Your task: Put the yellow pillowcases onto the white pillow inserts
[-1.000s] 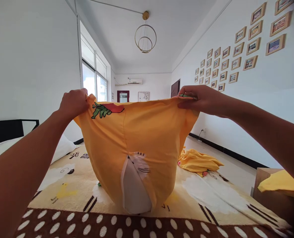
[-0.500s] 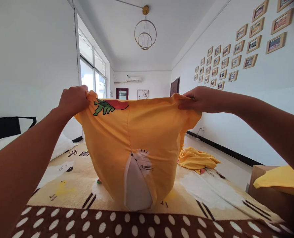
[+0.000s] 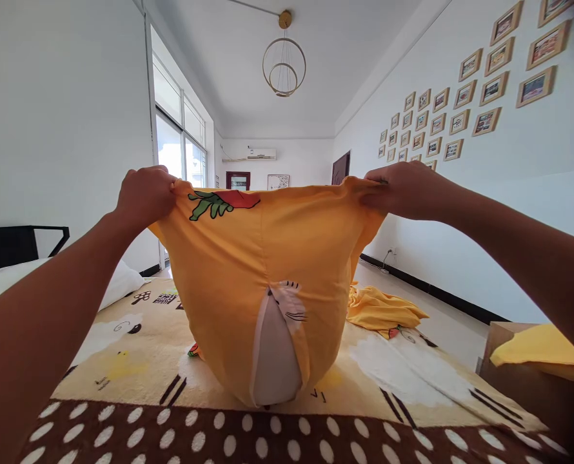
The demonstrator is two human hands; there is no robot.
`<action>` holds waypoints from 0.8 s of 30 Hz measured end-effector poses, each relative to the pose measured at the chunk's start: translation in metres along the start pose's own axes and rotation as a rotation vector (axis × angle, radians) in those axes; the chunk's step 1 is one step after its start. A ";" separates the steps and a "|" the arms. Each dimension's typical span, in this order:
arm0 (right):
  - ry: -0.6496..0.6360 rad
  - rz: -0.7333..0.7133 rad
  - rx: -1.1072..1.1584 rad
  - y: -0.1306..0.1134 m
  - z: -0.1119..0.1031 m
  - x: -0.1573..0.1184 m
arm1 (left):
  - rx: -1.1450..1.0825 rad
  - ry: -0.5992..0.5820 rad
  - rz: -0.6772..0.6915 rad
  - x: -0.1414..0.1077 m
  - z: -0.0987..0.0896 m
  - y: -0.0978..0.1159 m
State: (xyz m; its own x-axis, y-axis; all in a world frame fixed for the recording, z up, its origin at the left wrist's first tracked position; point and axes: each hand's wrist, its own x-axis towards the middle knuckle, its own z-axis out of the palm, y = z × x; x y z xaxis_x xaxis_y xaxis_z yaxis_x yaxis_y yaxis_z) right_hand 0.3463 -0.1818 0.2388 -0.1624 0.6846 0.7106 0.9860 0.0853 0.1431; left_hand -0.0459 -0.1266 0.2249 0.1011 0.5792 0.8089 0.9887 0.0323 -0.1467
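Observation:
A yellow pillowcase [image 3: 229,258] printed with a carrot and a white animal face hangs stretched between my two hands above the bed. A slit low in its front gapes, and a white pillow [image 3: 276,361] shows inside. My left hand [image 3: 148,196] pinches the upper left corner with its fingers closed. At the upper right corner my right hand [image 3: 403,190] grips a gathered fold between thumb and fingers. The bottom of the pillowcase hangs close to the blanket [image 3: 171,380]; whether it rests there I cannot tell.
A crumpled yellow cloth [image 3: 386,309] lies on the bed to the right. Beyond the bed's right edge stands a cardboard box [image 3: 504,380] with yellow fabric [image 3: 541,345] on top. A white pillow [image 3: 125,283] lies at the left, near a black bed frame [image 3: 6,248].
The pillowcase is pulled a little wider and its slit has shifted slightly right. My right hand has moved a little right and up. Both hands keep their hold.

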 end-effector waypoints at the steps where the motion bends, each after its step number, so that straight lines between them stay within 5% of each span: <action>1: 0.012 -0.001 -0.026 0.000 0.001 0.000 | -0.002 0.005 -0.023 0.000 0.000 0.001; 4: 0.063 0.020 -0.193 -0.012 0.006 -0.009 | -0.008 -0.006 -0.152 0.001 -0.001 0.008; 6: 0.215 0.022 -0.356 -0.031 0.009 -0.020 | -0.006 -0.003 -0.213 0.002 -0.001 0.013; 9: 0.369 -0.170 -0.360 -0.065 0.014 -0.037 | -0.001 0.038 -0.244 0.003 -0.004 0.019; 12: 0.149 -0.344 -0.113 -0.081 0.017 -0.039 | -0.028 0.026 -0.186 0.001 -0.009 0.018; 19: -0.258 -0.149 0.002 -0.053 0.015 -0.006 | 0.029 0.036 0.059 -0.005 -0.019 0.014; 24: -0.165 -0.180 -0.045 -0.045 0.018 0.004 | 0.095 -0.026 0.088 -0.012 -0.029 0.027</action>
State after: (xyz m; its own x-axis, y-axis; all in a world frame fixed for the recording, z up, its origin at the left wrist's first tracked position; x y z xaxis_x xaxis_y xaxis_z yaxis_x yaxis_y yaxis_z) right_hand 0.3019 -0.1693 0.2229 -0.3235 0.7702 0.5496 0.9385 0.1870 0.2903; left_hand -0.0173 -0.1568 0.2279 0.1827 0.6042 0.7756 0.9611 0.0565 -0.2705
